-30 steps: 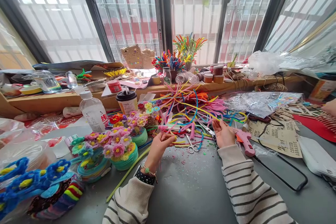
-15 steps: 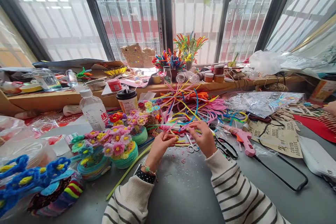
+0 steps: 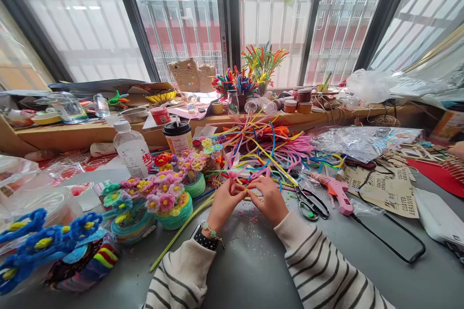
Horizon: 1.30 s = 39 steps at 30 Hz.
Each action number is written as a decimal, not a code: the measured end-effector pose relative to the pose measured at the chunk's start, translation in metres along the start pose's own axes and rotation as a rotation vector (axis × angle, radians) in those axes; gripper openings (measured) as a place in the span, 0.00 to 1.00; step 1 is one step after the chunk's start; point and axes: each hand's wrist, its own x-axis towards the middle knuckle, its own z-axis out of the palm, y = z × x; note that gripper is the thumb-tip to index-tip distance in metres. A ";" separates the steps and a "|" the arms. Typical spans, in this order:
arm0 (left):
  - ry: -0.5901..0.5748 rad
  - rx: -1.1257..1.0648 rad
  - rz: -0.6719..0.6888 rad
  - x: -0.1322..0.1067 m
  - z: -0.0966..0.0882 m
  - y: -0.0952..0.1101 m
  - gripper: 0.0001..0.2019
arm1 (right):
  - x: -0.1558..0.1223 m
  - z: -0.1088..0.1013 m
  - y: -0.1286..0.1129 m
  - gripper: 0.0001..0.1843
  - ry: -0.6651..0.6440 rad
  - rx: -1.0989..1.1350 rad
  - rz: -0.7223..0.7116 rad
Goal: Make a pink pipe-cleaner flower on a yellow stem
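My left hand (image 3: 227,203) and my right hand (image 3: 270,199) meet over the middle of the grey table, fingertips pinched together. Between them is a small pipe cleaner piece (image 3: 247,191), yellowish where it shows; most of it is hidden by the fingers. Pink pipe cleaner loops (image 3: 236,175) stick up just behind my left fingers; whether they join the held piece I cannot tell. Black-handled scissors (image 3: 312,205) lie right of my right hand. Pink glitter and scraps (image 3: 254,219) are scattered below the hands.
Pots of pipe cleaner flowers (image 3: 168,203) stand at left, near a plastic bottle (image 3: 132,149) and a lidded cup (image 3: 177,137). Loose pipe cleaners (image 3: 268,147) pile up behind my hands. A pink glue gun (image 3: 339,193) with its cord and sandpaper sheets (image 3: 393,190) lie at right. Someone's hand shows at the right edge.
My right hand has moved left and its fingertips now meet those of my left hand. The small scissors seen between the hands before are now hidden behind my right hand.
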 end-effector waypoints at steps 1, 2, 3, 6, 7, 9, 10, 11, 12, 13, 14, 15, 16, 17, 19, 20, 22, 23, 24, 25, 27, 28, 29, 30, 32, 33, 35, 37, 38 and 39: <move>0.008 0.058 0.027 0.000 0.001 0.000 0.11 | -0.001 0.001 0.000 0.07 -0.005 -0.019 0.001; 0.014 0.113 0.056 -0.001 0.001 0.000 0.10 | -0.001 0.002 -0.001 0.07 -0.010 -0.038 0.004; 0.019 0.161 0.083 -0.001 0.002 0.000 0.10 | -0.001 0.002 -0.001 0.07 -0.013 -0.057 0.010; 0.032 0.259 0.137 -0.002 0.002 0.000 0.11 | -0.002 0.003 -0.003 0.07 -0.016 -0.092 0.028; 0.038 0.286 0.147 -0.002 0.002 0.000 0.11 | -0.002 0.003 -0.004 0.07 -0.016 -0.099 0.034; 0.047 0.338 0.159 -0.003 0.001 -0.001 0.09 | -0.002 0.003 -0.005 0.07 -0.021 -0.107 0.044; 0.051 0.362 0.165 -0.003 0.001 -0.001 0.08 | -0.002 0.003 -0.005 0.07 -0.026 -0.111 0.050; 0.053 0.384 0.171 -0.003 0.001 -0.002 0.08 | -0.002 0.003 -0.005 0.06 -0.034 -0.113 0.054; 0.055 0.406 0.178 -0.002 0.001 -0.002 0.07 | -0.002 0.003 -0.005 0.06 -0.044 -0.116 0.058; 0.055 0.425 0.182 -0.002 0.001 -0.002 0.07 | -0.002 0.003 -0.005 0.06 -0.053 -0.120 0.060; 0.054 0.441 0.186 -0.002 0.001 -0.002 0.06 | -0.002 0.003 -0.005 0.06 -0.061 -0.126 0.062; 0.054 0.454 0.188 -0.002 0.001 -0.001 0.06 | -0.002 0.003 -0.005 0.06 -0.065 -0.132 0.064; 0.052 0.464 0.189 -0.002 0.001 -0.001 0.06 | -0.002 0.004 -0.005 0.06 -0.068 -0.139 0.065; 0.051 0.472 0.189 -0.002 0.001 -0.001 0.05 | -0.002 0.004 -0.005 0.06 -0.069 -0.146 0.064; 0.055 0.494 0.188 -0.002 0.002 -0.001 0.06 | -0.003 0.004 -0.004 0.06 -0.068 -0.155 0.069; 0.057 0.509 0.185 -0.002 0.002 -0.001 0.07 | -0.003 0.005 -0.004 0.06 -0.067 -0.160 0.076; 0.055 0.542 0.178 -0.002 0.003 -0.002 0.07 | -0.003 0.005 -0.004 0.05 -0.066 -0.166 0.094; 0.049 0.556 0.176 -0.002 0.003 -0.002 0.07 | -0.003 0.005 -0.004 0.05 -0.066 -0.170 0.102; 0.042 0.568 0.176 -0.002 0.003 -0.002 0.06 | -0.003 0.006 -0.003 0.05 -0.067 -0.174 0.106; 0.033 0.575 0.175 -0.002 0.004 -0.002 0.05 | -0.003 0.006 -0.003 0.04 -0.069 -0.179 0.107; 0.023 0.585 0.178 -0.003 0.004 -0.002 0.04 | -0.003 0.007 -0.003 0.04 -0.072 -0.188 0.107; 0.020 0.588 0.182 -0.003 0.005 -0.002 0.04 | -0.003 0.007 -0.003 0.04 -0.072 -0.191 0.105; 0.018 0.591 0.188 -0.003 0.005 -0.002 0.03 | -0.004 0.007 -0.003 0.04 -0.074 -0.194 0.103; 0.017 0.593 0.196 -0.003 0.005 -0.002 0.03 | -0.004 0.007 -0.003 0.04 -0.074 -0.196 0.102; 0.015 0.598 0.214 -0.003 0.005 -0.003 0.03 | -0.004 0.007 -0.003 0.04 -0.075 -0.199 0.100; 0.015 0.601 0.221 -0.003 0.005 -0.003 0.04 | -0.004 0.007 -0.004 0.04 -0.077 -0.198 0.099; 0.025 0.606 0.228 -0.003 0.005 -0.003 0.04 | -0.003 0.007 -0.003 0.03 -0.084 -0.173 0.102; 0.045 0.598 0.230 -0.003 0.005 -0.004 0.05 | -0.002 0.006 -0.003 0.03 -0.093 -0.103 0.128; 0.057 0.582 0.232 -0.003 0.005 -0.004 0.05 | -0.002 0.005 -0.002 0.03 -0.098 -0.049 0.159; 0.067 0.557 0.236 -0.002 0.004 -0.004 0.05 | -0.001 0.005 -0.001 0.04 -0.104 0.017 0.202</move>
